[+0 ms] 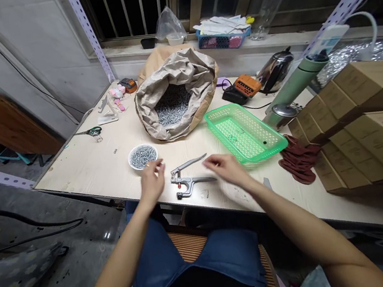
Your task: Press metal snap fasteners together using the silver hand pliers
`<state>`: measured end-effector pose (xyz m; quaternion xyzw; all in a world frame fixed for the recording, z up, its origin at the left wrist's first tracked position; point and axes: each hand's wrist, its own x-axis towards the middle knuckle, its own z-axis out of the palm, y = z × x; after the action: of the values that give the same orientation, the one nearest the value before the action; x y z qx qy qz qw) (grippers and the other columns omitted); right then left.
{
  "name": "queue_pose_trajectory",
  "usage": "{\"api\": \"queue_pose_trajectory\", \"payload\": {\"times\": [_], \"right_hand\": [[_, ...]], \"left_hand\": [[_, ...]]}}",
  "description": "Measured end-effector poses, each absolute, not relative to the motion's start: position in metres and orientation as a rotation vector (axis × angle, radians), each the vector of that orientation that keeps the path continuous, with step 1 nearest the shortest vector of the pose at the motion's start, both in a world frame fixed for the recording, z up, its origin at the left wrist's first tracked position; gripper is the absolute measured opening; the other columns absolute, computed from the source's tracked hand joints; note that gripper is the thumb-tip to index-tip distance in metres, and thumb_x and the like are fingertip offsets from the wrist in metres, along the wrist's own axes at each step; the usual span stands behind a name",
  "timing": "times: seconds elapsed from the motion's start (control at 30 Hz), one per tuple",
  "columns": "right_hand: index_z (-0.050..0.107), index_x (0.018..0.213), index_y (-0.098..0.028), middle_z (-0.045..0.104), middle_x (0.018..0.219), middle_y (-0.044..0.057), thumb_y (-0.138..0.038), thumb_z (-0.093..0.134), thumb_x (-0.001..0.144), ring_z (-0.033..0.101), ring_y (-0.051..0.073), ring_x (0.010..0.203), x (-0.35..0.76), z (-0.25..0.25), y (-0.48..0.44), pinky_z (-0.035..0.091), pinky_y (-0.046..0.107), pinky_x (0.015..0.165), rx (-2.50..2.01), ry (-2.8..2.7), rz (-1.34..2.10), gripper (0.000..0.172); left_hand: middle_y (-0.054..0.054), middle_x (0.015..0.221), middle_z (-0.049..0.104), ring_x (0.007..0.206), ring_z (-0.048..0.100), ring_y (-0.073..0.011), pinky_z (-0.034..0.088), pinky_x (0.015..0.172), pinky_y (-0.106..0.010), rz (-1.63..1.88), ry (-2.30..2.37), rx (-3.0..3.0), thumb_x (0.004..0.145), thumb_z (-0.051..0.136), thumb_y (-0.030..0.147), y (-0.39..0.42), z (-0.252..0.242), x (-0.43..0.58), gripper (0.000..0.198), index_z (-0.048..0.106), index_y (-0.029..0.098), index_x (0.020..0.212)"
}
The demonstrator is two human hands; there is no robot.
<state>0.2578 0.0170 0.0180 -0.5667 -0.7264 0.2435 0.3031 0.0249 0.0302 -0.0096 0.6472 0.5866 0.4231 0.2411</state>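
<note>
My left hand (152, 180) is at the near side of a white bowl (143, 156) full of small metal pieces, its fingers bent close together; whether anything small is between them cannot be made out. My right hand (227, 168) has its fingertips pinched near the handle ends of the metal hand pliers (189, 181), and anything it holds is too small to see. The pliers lie on the table between my hands, handles spread. Behind them a large paper sack (177, 92) stands open with many metal pieces inside. A green basket (248, 131) holding a few tiny pieces is at the right.
Cardboard boxes (369, 133) are stacked at the right, beside dark red cloth (299, 159) and a green bottle (295, 84). An orange battery (246, 86) lies behind the basket. Scissors (93, 131) are at the left. The table's near edge (224, 205) runs before my lap.
</note>
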Motion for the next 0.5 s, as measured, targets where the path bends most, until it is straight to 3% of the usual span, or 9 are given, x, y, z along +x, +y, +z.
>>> {"api": "queue_pose_trajectory", "payload": {"times": [0.1, 0.23, 0.37, 0.5], "right_hand": [[0.068, 0.079, -0.019, 0.068, 0.080, 0.008, -0.033, 0.047, 0.080, 0.060, 0.021, 0.074, 0.311, 0.041, 0.039, 0.042, 0.031, 0.063, -2.021, -1.892, 0.117, 0.025], [0.069, 0.076, -0.018, 0.067, 0.079, 0.011, -0.031, 0.053, 0.077, 0.061, 0.024, 0.073, 0.363, 0.058, 0.063, 0.039, 0.030, 0.056, -2.495, -1.947, 0.011, 0.021], [0.067, 0.095, -0.016, 0.067, 0.084, 0.012, -0.041, 0.054, 0.080, 0.060, 0.025, 0.079, 0.362, 0.053, 0.063, 0.041, 0.032, 0.061, -2.325, -1.961, -0.169, 0.032], [0.064, 0.099, -0.016, 0.066, 0.090, 0.011, -0.037, 0.043, 0.089, 0.059, 0.022, 0.084, 0.315, 0.042, 0.050, 0.043, 0.032, 0.070, -1.856, -2.116, -0.173, 0.031]], "left_hand": [[-0.018, 0.099, 0.062, 0.095, 0.056, -0.0282, 0.044, 0.085, -0.038, 0.828, 2.038, 1.964, 0.080, 0.047, 0.017, 0.062, 0.004, 0.000, 0.028, 0.065, 0.006, 0.098], [-0.020, 0.098, 0.061, 0.096, 0.057, -0.0323, 0.046, 0.080, -0.038, 0.330, 2.234, 1.978, 0.072, 0.051, 0.009, 0.091, 0.014, -0.013, 0.025, 0.066, 0.006, 0.092], [-0.018, 0.095, 0.062, 0.094, 0.058, -0.0300, 0.047, 0.080, -0.037, 0.352, 2.169, 2.098, 0.072, 0.048, 0.004, 0.097, 0.012, -0.013, 0.023, 0.066, 0.009, 0.085], [-0.017, 0.093, 0.062, 0.092, 0.058, -0.0283, 0.045, 0.084, -0.040, 0.723, 2.083, 2.106, 0.078, 0.044, 0.009, 0.091, 0.012, -0.018, 0.023, 0.065, 0.009, 0.087]]}}
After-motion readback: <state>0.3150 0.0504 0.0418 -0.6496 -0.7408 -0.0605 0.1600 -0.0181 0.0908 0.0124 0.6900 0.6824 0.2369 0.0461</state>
